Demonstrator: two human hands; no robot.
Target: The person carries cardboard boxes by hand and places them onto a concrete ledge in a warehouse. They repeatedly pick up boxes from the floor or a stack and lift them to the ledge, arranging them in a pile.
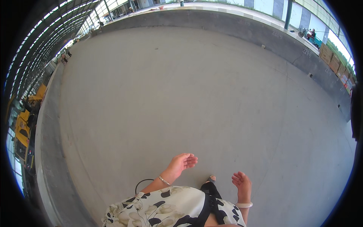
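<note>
My left hand is held out in front of my body, palm turned inward, with its fingers stretched and slightly bent. Nothing is in it. A thin bracelet circles that wrist. To the right, my right hand is raised with its fingers loosely curled and nothing in its grasp. A pale bangle sits on the right wrist. Both hands are above the grey concrete floor and touch nothing. Between them, lower down, one foot in an open-toed sandal shows. A black cord loop curves beside my left forearm.
A low concrete wall runs along the left, with yellow machinery beyond it. Another wall borders the far and right sides. Cardboard boxes and a person on a teal three-wheeler are past it. Other people stand far left.
</note>
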